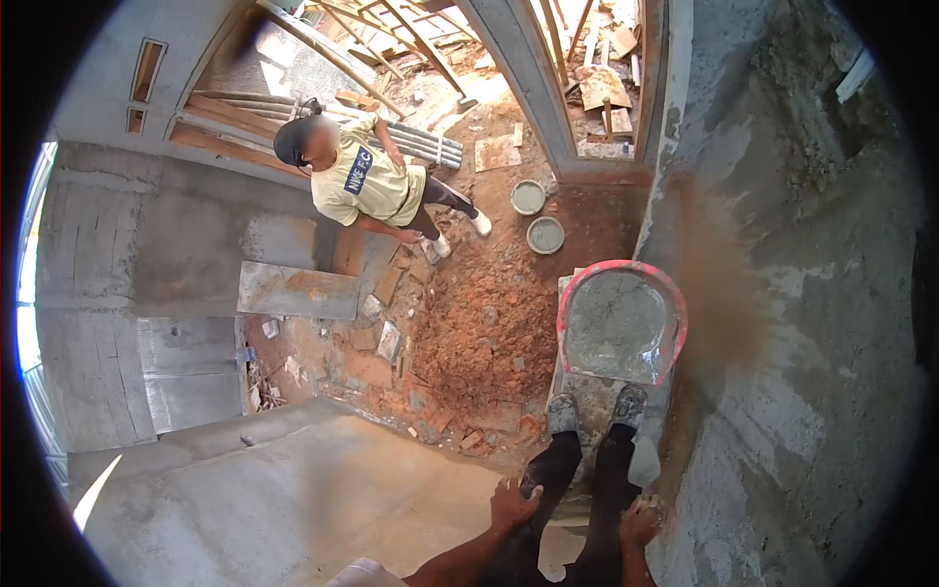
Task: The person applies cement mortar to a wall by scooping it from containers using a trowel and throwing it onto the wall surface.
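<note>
My left hand [515,504] rests by my left knee, its fingers apart and nothing in them. Beside my right thigh, my right hand [641,521] is curled closed; whether anything is inside it is hidden. Both my feet, in mud-stained footwear, stand on a narrow plank-like surface [595,452]. Just ahead of my toes sits a large round tub [682,311] with a red rim. Grey wet mortar [616,318] fills much of it, and neither hand touches it. A pale, flat-looking patch [645,462] shows beside my right leg.
A person [377,181] in a yellow shirt and dark cap stands ahead on the left, lower down. Two mortar-filled buckets [528,197] [546,235] stand on the ground near a doorway. Reddish rubble [479,333] lies below me. A rough plastered wall [782,391] rises close on my right.
</note>
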`<state>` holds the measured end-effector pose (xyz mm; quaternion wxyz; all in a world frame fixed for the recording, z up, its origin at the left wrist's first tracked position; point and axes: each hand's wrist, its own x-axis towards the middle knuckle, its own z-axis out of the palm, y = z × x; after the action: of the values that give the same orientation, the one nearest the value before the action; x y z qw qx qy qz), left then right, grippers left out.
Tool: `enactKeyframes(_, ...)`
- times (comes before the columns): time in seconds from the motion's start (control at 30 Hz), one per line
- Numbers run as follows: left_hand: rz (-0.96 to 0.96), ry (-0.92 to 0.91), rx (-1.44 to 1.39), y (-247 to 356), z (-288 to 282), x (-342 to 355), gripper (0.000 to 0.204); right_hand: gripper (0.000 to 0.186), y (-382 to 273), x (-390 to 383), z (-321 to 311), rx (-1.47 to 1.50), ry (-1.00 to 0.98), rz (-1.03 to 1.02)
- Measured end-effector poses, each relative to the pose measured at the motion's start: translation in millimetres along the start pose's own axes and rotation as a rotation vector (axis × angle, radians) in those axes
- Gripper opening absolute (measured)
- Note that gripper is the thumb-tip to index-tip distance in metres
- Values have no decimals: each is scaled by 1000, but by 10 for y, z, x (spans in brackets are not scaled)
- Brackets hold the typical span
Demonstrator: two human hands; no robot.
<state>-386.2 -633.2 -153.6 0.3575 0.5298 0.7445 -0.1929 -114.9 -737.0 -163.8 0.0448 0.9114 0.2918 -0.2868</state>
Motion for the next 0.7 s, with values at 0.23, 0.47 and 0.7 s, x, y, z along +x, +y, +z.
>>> enactKeyframes(0.23, 85, 42, 158, 225, -78, 97, 75, 40, -120, 354, 80, -13, -9, 18)
enactKeyframes(0.47, 157, 121, 246, 382, 133, 226, 66, 38, -395, 1367, 367, 25, -111, 108)
enactKeyframes(0.7, -20, 46, 86, 583, -99, 203, 53, 46, -1532, 2311, 1419, 504, -296, 52)
